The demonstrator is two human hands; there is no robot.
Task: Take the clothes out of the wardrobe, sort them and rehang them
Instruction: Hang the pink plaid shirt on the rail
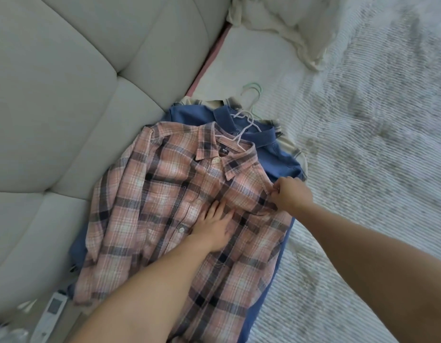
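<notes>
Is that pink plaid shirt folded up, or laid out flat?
Laid out flat: the pink plaid shirt lies spread, front up, on a blue shirt, its white hanger at the collar.

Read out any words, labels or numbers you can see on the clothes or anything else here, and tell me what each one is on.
Dark neck label inside the collar of the pink plaid flannel shirt: pale marks, too small and blurred to read.
White remote-like device at lower left: markings too blurred to read.
No other text is visible.

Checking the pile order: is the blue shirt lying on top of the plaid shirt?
No, the plaid shirt lies on top, covering most of the blue shirt.
</notes>
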